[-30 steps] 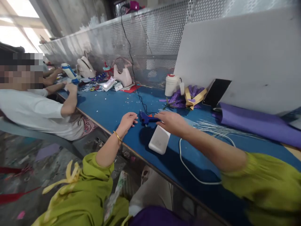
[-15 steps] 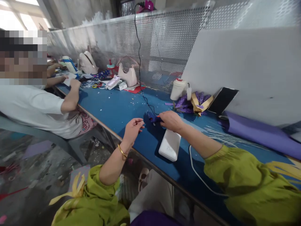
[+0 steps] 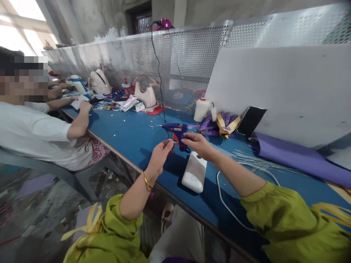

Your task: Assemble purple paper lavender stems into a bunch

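Observation:
A blue glue gun point(image 3: 177, 132) with a red trigger is raised over the blue table, its nozzle pointing left. My right hand point(image 3: 199, 145) grips its handle from the right; some of the fingers are hidden. Close to the trigger side is my left hand point(image 3: 161, 155), thumb and fingers pinched together. Whatever may be between those fingertips is too small to make out. Just below my right hand, a white power bank point(image 3: 194, 173) with lit digits lies on the table.
At the back stand a white cup point(image 3: 202, 109), a purple flower bunch point(image 3: 226, 124) and a leaning phone point(image 3: 251, 120). A purple roll point(image 3: 296, 155) and thin wires point(image 3: 255, 160) lie right. A black cord point(image 3: 158, 69) hangs behind. Another person point(image 3: 35, 124) sits left, holding white paper.
The glue gun has been lifted and turned, so its side now faces me with the nozzle to the left. My left hand has moved right, up to the gun.

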A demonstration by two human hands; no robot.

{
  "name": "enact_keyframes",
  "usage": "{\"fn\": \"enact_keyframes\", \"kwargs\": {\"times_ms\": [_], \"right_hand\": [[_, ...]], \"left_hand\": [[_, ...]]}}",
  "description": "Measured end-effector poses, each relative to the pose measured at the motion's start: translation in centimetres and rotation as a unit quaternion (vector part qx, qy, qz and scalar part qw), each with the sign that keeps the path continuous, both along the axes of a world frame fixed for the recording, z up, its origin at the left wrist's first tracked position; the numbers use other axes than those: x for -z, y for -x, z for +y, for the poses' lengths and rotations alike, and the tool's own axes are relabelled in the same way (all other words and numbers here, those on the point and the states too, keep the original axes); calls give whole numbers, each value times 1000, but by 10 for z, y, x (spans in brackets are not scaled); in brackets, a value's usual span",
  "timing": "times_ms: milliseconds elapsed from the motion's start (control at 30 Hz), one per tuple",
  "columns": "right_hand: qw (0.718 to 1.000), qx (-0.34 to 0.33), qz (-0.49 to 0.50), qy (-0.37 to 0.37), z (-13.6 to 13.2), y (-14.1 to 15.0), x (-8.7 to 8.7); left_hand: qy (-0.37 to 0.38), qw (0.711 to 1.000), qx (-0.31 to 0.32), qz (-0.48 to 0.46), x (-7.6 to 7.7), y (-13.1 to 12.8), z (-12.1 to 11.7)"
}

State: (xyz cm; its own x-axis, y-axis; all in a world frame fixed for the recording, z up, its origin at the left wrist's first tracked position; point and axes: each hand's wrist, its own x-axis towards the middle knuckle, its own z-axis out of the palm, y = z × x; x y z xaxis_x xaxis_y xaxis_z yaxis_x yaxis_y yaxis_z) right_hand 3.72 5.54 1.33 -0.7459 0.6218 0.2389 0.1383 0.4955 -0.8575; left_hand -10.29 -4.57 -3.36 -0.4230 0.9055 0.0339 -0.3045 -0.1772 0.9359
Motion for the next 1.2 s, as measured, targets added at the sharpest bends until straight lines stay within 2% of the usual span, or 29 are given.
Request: {"fn": "enact_keyframes", "kwargs": {"times_ms": [100,200,267,367,533,733,900,1067,1133,1200], "right_hand": [[999,-14,36,18,-13,0,2],[999,-12,43,1,-20,-6,4],[997,49,51,-31,-22,-13,4],[979,165,112,-52,-23,-27,1],[962,190,184,-71,-28,-37,-2],[952,230,202,18,-29,-38,4],[948,234,212,34,-29,-38,6],[963,211,169,22,-16,-37,6],[976,196,87,-32,-9,-43,3],[978,182,-34,-100,-3,-58,-1]], "left_hand": [[-52,996,34,-65,-7,-10,12],[-84,993,41,-77,-14,-18,17],[-96,992,26,-72,-16,-22,17],[-99,994,11,-41,-17,-26,14],[-97,995,29,-11,-13,-32,14],[-106,993,34,36,-11,-35,17],[-99,993,36,61,-12,-36,16],[-59,995,32,69,-14,-25,21],[-4,997,33,66,-18,-15,24],[72,993,3,94,-22,-3,27]]}}
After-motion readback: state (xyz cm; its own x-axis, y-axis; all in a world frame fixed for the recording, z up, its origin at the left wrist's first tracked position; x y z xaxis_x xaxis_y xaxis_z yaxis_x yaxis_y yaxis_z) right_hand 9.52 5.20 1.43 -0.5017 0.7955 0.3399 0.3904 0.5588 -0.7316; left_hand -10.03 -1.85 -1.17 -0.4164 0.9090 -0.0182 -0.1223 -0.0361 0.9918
